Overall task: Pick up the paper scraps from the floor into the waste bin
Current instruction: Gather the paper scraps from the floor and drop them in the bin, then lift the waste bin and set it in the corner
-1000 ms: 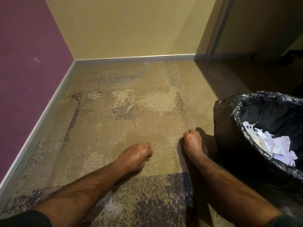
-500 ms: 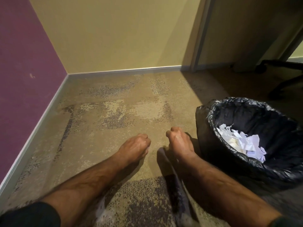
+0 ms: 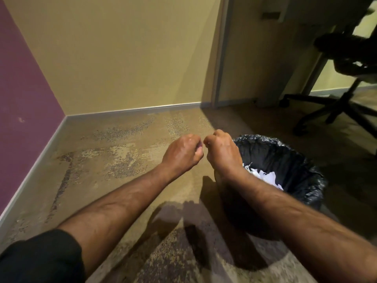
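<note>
Now both hands are raised above the carpet with fingers curled into loose fists, knuckles nearly touching. The left hand [image 3: 181,153] hangs over bare floor just left of the bin; the right hand [image 3: 221,153] sits at the bin's near-left rim. Whether either fist holds any paper I cannot tell, since nothing white shows between the fingers.

The waste bin [image 3: 302,170], lined with a black bag, stands on the floor to the right, and a heap of white paper scraps [image 3: 267,177] already lies inside it, partly hidden behind the right wrist. No scraps are visible on the carpet [image 3: 114,158] within view, so the task looks close to done, at the stage of carrying a last pinch over or simply finishing.

If the fists do hold paper, the next move calls for shifting both hands rightward over the bin's mouth and opening the fingers well inside the rim, so light bits do not drift back out.

Room is generous: the carpet ahead is open up to the yellow wall [image 3: 122,54] and the purple wall [image 3: 24,94] on the left. An office chair [image 3: 344,103] stands beyond the bin, well apart from the hands, and a door frame [image 3: 221,58] rises behind.
</note>
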A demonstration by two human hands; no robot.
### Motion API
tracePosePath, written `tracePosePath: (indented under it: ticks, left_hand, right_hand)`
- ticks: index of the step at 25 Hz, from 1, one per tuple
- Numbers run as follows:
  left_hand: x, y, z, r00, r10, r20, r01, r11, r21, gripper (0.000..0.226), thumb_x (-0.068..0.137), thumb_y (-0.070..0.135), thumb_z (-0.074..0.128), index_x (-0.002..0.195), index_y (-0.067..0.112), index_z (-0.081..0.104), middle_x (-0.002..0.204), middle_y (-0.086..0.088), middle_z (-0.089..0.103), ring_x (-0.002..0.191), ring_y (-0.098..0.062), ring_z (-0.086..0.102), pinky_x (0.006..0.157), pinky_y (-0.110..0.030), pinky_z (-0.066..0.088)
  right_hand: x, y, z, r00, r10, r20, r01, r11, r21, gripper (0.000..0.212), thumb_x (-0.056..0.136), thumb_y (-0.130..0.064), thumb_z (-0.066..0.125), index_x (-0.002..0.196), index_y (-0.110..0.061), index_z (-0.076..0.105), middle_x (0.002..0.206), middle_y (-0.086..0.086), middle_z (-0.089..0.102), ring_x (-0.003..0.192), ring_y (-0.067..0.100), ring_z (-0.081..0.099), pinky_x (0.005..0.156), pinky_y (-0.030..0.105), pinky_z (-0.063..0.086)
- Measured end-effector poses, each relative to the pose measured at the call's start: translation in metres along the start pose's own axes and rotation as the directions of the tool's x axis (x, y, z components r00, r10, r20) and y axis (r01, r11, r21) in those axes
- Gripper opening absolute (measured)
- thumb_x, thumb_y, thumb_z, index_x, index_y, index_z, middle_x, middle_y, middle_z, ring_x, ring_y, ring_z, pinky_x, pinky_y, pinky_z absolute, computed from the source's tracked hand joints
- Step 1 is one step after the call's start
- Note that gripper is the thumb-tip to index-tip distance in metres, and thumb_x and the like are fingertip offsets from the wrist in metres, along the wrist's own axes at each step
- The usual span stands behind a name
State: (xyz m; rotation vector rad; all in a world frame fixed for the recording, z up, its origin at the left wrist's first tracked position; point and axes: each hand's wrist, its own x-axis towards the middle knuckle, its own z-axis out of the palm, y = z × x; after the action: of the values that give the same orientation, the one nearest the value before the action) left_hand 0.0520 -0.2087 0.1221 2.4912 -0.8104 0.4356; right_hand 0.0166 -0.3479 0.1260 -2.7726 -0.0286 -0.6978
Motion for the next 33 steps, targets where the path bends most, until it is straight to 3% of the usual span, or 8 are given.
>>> tracePosePath:
  ticks: [5, 9, 13, 17, 20, 24, 29, 33]
  left_hand:
    - [0.027, 0.069, 0.006, 1.000, -0.004, -0.002, 0.004, 0.989, -0.146, 0.004, 0.087, 0.016, 0.062, 0.084, 0.016, 0.064, 0.085, -0.001, 0.063, 0.078, -0.019, 0.058, 0.069, -0.038, 0.051]
    - [0.032, 0.112, 0.027, 0.992, 0.017, 0.128, 0.006, 0.985, -0.173, 0.008, 0.086, 0.015, 0.065, 0.083, 0.021, 0.062, 0.093, 0.001, 0.059, 0.090, -0.020, 0.058, 0.079, -0.038, 0.051]
    - [0.031, 0.117, 0.042, 0.988, 0.020, 0.151, -0.035, 0.995, 0.094, 0.022, 0.088, 0.042, 0.069, 0.102, 0.025, 0.063, 0.112, -0.002, 0.051, 0.107, -0.022, 0.048, 0.091, -0.040, 0.047]
    - [0.031, 0.101, 0.045, 0.988, -0.101, 0.115, 0.068, 0.963, 0.261, 0.045, 0.094, 0.044, 0.060, 0.134, 0.024, 0.054, 0.126, -0.010, 0.045, 0.115, -0.028, 0.045, 0.093, -0.042, 0.046]
    - [0.028, 0.089, 0.049, 0.965, -0.200, 0.169, 0.178, 0.974, 0.138, 0.042, 0.096, 0.037, 0.057, 0.135, 0.023, 0.052, 0.123, -0.013, 0.055, 0.111, -0.033, 0.056, 0.086, -0.043, 0.050]
    - [0.032, 0.080, 0.052, 0.933, -0.293, 0.207, 0.296, 0.955, 0.018, 0.030, 0.090, 0.022, 0.051, 0.118, 0.016, 0.062, 0.109, -0.014, 0.069, 0.097, -0.036, 0.064, 0.083, -0.042, 0.057]
    - [0.030, 0.085, 0.050, 0.876, -0.385, 0.291, 0.429, 0.897, -0.104, 0.031, 0.096, 0.018, 0.048, 0.124, 0.015, 0.061, 0.111, -0.014, 0.069, 0.099, -0.034, 0.064, 0.086, -0.041, 0.056]
    - [0.023, 0.079, 0.026, 0.848, -0.413, 0.331, 0.479, 0.865, -0.147, 0.027, 0.100, 0.017, 0.048, 0.125, 0.015, 0.059, 0.105, -0.010, 0.068, 0.092, -0.028, 0.064, 0.084, -0.043, 0.058]
  right_hand:
    - [-0.012, 0.054, -0.057, 0.989, 0.149, -0.012, -0.149, 0.983, -0.109, 0.014, 0.090, -0.011, 0.063, 0.102, -0.010, 0.070, 0.101, 0.011, 0.056, 0.099, 0.034, 0.056, 0.069, 0.040, 0.046]
    - [-0.039, 0.091, -0.081, 0.976, 0.217, 0.005, -0.211, 0.956, -0.206, 0.010, 0.088, -0.010, 0.066, 0.097, -0.013, 0.067, 0.098, 0.009, 0.053, 0.093, 0.031, 0.056, 0.063, 0.035, 0.040]
    - [-0.053, 0.114, -0.084, 0.966, 0.256, 0.021, -0.242, 0.934, -0.261, 0.021, 0.090, -0.015, 0.067, 0.110, -0.020, 0.068, 0.105, 0.006, 0.056, 0.097, 0.027, 0.056, 0.072, 0.037, 0.048]
    - [-0.060, 0.138, -0.082, 0.955, 0.295, 0.030, -0.265, 0.896, -0.355, 0.027, 0.091, -0.023, 0.066, 0.118, -0.020, 0.067, 0.109, 0.007, 0.060, 0.098, 0.027, 0.057, 0.081, 0.039, 0.048]
    - [-0.063, 0.152, -0.083, 0.929, 0.369, -0.016, -0.342, 0.844, -0.414, 0.030, 0.090, -0.028, 0.066, 0.118, -0.018, 0.064, 0.112, 0.008, 0.059, 0.100, 0.029, 0.057, 0.083, 0.043, 0.048]
    - [-0.069, 0.165, -0.092, 0.878, 0.471, -0.082, -0.456, 0.774, -0.440, 0.037, 0.088, -0.038, 0.067, 0.115, -0.014, 0.058, 0.117, 0.014, 0.054, 0.107, 0.036, 0.054, 0.086, 0.046, 0.048]
    - [-0.071, 0.180, -0.106, 0.705, 0.704, 0.082, -0.665, 0.697, -0.269, 0.034, 0.092, -0.031, 0.064, 0.116, -0.007, 0.062, 0.115, 0.022, 0.065, 0.107, 0.044, 0.062, 0.084, 0.045, 0.051]
    - [-0.060, 0.160, -0.119, 0.694, 0.706, 0.144, -0.672, 0.706, -0.224, 0.022, 0.093, -0.025, 0.063, 0.108, -0.009, 0.066, 0.108, 0.023, 0.068, 0.103, 0.044, 0.063, 0.083, 0.045, 0.052]
